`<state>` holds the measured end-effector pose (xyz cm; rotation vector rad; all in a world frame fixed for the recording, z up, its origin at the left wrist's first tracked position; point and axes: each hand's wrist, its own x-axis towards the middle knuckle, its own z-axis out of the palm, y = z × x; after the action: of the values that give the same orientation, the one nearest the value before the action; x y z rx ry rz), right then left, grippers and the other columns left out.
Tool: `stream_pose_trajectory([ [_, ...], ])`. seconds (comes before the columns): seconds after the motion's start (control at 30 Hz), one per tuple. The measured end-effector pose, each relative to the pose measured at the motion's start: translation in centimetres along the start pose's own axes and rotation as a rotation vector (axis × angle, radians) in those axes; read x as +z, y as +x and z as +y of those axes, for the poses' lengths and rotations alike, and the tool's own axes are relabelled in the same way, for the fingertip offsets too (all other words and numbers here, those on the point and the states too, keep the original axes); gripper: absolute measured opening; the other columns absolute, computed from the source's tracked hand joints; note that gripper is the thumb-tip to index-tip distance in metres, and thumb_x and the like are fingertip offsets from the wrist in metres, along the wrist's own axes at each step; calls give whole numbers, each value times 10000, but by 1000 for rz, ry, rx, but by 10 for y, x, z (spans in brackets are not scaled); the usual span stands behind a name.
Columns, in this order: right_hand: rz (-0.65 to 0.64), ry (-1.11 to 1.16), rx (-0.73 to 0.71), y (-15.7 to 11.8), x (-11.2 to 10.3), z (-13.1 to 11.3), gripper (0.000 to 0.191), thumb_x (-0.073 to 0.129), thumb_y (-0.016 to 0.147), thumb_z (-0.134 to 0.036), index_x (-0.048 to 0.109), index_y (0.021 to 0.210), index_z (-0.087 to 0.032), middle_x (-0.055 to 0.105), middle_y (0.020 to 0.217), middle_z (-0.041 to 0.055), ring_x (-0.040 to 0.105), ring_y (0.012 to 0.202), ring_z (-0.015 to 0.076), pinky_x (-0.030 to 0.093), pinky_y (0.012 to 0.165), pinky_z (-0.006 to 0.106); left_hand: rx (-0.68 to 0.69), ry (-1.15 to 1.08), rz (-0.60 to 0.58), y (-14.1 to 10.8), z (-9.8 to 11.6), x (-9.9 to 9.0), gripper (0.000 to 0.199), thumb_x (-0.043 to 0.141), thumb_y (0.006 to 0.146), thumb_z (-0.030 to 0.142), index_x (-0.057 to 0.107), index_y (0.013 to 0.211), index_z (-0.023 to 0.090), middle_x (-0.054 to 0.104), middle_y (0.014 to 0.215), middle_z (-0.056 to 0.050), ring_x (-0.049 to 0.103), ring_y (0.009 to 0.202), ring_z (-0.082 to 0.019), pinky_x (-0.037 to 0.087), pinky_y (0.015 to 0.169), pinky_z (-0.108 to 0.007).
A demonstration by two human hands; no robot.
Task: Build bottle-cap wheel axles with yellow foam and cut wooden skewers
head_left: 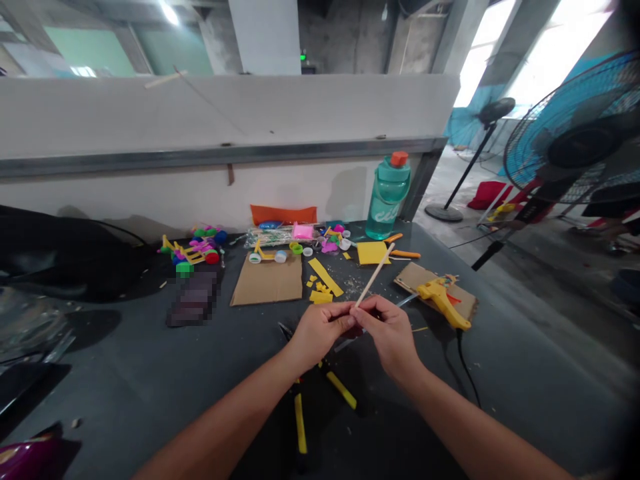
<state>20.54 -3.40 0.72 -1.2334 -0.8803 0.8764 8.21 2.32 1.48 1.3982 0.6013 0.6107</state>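
At the far left of the frame, a black bag lies beside the dark grey surface. Further right, a cluster of brightly coloured craft parts is heaped near the back, and a pixelated object, too blurred to identify, is placed below it. A cardboard sheet is laid flat at centre, with yellow strips just beside it. Yellow-handled scissors are lying low in the frame, under the forearms. At centre, a thin wooden stick is held tilted up to the right, its lower end pinched between the left hand and the right hand; the grip of each is pressed together on it, and the fingertips meet. A teal water bottle is stood upright at the back, above a yellow square of paper. Orange-handled pliers are set just to its right. Further right, a yellow hot glue gun is rested on a cardboard piece, and a large pedestal fan is stood on the floor at the far right.
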Motion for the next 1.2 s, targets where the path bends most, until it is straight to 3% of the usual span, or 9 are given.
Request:
stream_pose_trajectory([
  [0.2,-36,-21,10,-2,2,0,167,647,725,-331,552,678,-202,575,588,-18,529,535,146,439,529,280,-31,-57,46,0,-2,2,308,636,729,371,701,938,155,674,713,-19,600,626,-131,509,670,-278],
  [0.33,-1,-330,-99,-5,3,-1,176,539,809,-378,518,873,-216,569,719,3,526,637,160,429,592,287,-3,12,243,8,9,-24,224,665,698,325,701,816,139,674,671,-20,621,626,-144,526,690,-294],
  [0.4,-139,-614,-202,-14,7,-4,175,511,825,-368,528,900,-210,562,759,19,517,698,175,425,657,310,27,-71,365,11,16,-42,226,687,674,298,682,816,122,671,664,-18,626,620,-131,527,718,-294],
  [0.47,-377,-869,-320,-26,13,-9,226,536,807,-378,569,957,-212,575,877,53,510,845,214,410,772,355,38,-148,447,14,21,-57,243,707,651,285,667,826,120,675,694,-22,634,628,-127,528,738,-304],
  [0.57,-684,-1058,-426,-44,24,-11,486,576,743,-533,528,1174,-314,508,1154,77,442,1034,279,379,864,425,44,-181,453,15,23,-66,252,721,638,283,663,820,118,680,718,-35,646,647,-133,528,753,-318],
  [0.67,-830,-1122,-498,-53,29,-6,639,526,691,-683,453,1256,-395,390,1330,79,373,1129,335,351,887,498,41,-194,436,14,21,-64,245,725,636,268,668,817,114,681,721,-37,648,650,-131,529,765,-322],
  [0.83,-817,-1132,-513,-53,28,-3,612,464,707,-717,476,1228,-396,379,1348,87,379,1132,336,367,865,514,19,-221,441,16,20,-58,239,724,639,251,668,824,110,684,717,-39,644,641,-121,529,761,-306],
  [1.0,-816,-1172,-501,-55,29,-8,542,559,668,-679,586,1072,-318,398,1339,85,385,1135,332,370,876,489,50,-201,449,17,35,-52,248,718,641,265,669,829,110,684,720,-43,642,649,-127,529,754,-310],
  [1.2,-653,-1383,-355,-74,37,0,1004,665,502,-661,402,1313,-130,401,1311,258,383,1123,434,330,839,593,86,-170,520,-7,45,-47,255,724,622,275,671,809,109,684,703,-43,643,655,-142,525,747,-324],
])
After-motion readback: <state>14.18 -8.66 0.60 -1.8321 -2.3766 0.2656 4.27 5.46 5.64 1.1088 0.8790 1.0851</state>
